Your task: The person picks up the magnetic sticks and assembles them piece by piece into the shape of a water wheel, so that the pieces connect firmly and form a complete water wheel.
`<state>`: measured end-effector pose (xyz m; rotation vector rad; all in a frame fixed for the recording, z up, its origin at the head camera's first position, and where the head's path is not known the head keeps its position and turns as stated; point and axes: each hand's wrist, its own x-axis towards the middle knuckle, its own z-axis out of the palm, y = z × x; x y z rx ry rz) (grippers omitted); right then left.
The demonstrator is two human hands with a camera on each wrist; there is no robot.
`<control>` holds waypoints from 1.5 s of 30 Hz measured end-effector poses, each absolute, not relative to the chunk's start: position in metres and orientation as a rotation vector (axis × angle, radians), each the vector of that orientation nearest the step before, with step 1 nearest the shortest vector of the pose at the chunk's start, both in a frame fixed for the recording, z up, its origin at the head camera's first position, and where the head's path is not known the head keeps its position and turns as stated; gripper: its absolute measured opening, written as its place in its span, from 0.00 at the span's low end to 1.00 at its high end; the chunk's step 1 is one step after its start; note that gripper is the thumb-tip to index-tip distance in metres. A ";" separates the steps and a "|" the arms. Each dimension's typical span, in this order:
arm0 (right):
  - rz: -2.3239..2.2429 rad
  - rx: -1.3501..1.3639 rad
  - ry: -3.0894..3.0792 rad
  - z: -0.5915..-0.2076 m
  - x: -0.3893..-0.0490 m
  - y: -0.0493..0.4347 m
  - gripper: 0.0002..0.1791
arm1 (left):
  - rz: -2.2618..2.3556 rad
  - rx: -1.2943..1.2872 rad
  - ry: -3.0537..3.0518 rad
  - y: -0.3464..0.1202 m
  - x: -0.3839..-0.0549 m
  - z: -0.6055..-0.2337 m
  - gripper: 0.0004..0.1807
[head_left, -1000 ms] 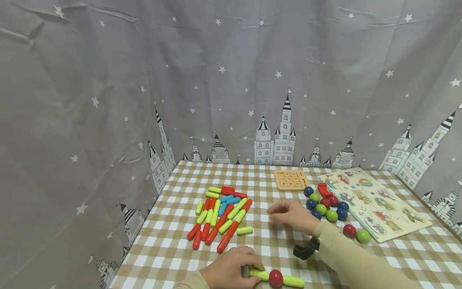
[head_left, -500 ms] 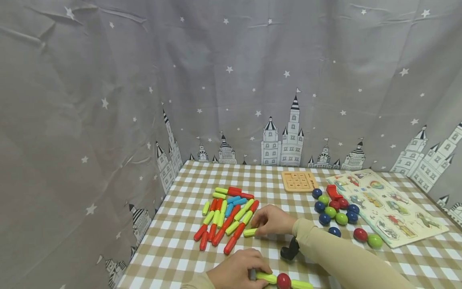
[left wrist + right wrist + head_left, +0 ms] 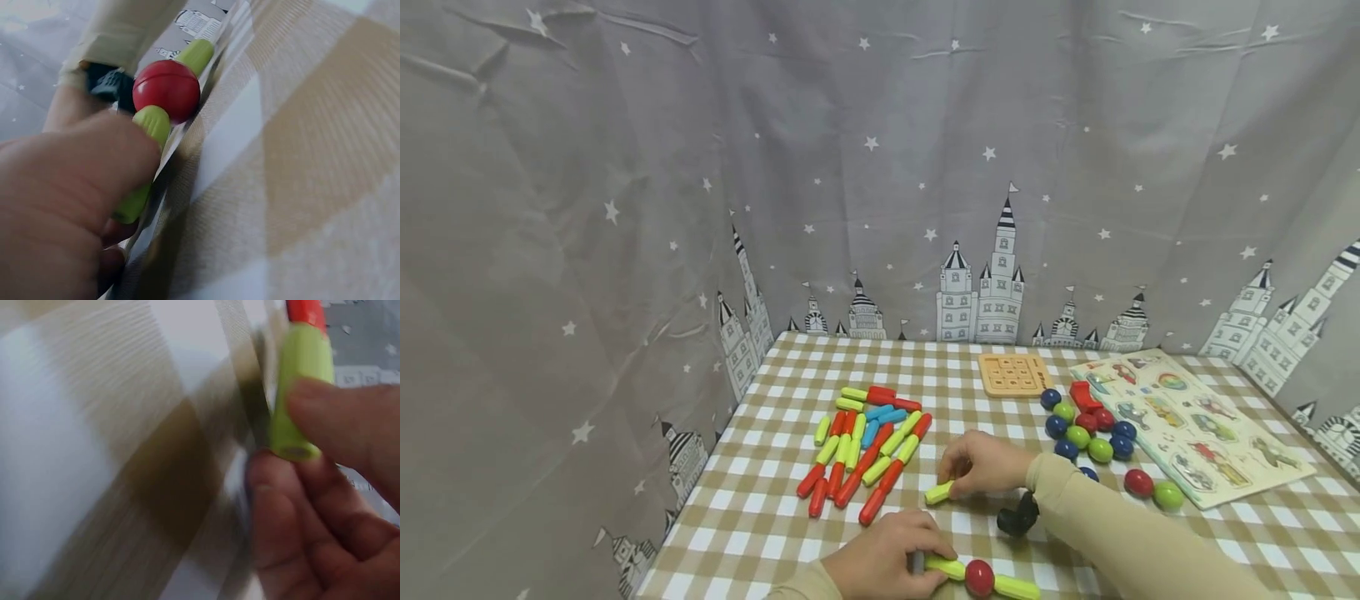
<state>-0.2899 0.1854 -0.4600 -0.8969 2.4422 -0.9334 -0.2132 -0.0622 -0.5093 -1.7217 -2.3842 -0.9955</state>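
Note:
At the table's front my left hand [image 3: 891, 557] pinches one yellow-green stick [image 3: 150, 125] of a joined piece. That piece is a red ball [image 3: 979, 577] with a yellow-green stick on each side; the second stick [image 3: 1017, 587] points right. Farther back, my right hand [image 3: 988, 463] pinches a separate short yellow-green stick [image 3: 937, 494] between thumb and fingers. In the right wrist view the near end of this stick [image 3: 304, 394] shows a flat face with a grey spot. A black strap-on device [image 3: 1018, 517] sits at the right wrist.
Left of my right hand lie several red, yellow-green and blue sticks [image 3: 857, 475]. Several coloured balls [image 3: 1100, 451] and a red curved piece [image 3: 1084, 396] are at the right, near a picture puzzle board [image 3: 1195, 433]. A wooden number puzzle [image 3: 1015, 376] lies at the back.
My right hand has moved left to the lone yellow-green stick, taken hold of it and drawn it slightly right, away from the pile. The left hand keeps its hold on the ball piece.

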 end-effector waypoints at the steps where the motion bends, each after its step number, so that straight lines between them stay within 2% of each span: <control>1: -0.942 -0.895 2.420 -0.459 -0.288 0.191 0.07 | -0.990 -1.719 -2.372 -0.063 -0.213 -0.510 0.10; 12: -1.164 -0.983 2.206 -0.471 -0.247 0.248 0.08 | -0.858 -1.619 -2.359 -0.069 -0.217 -0.511 0.11; 24: -1.336 -1.092 2.208 -0.485 -0.230 0.250 0.10 | -0.926 -1.517 -2.425 -0.073 -0.219 -0.513 0.12; 45: -1.300 -0.840 2.526 -0.486 -0.206 0.257 0.12 | -0.959 -1.521 -2.462 -0.062 -0.213 -0.510 0.12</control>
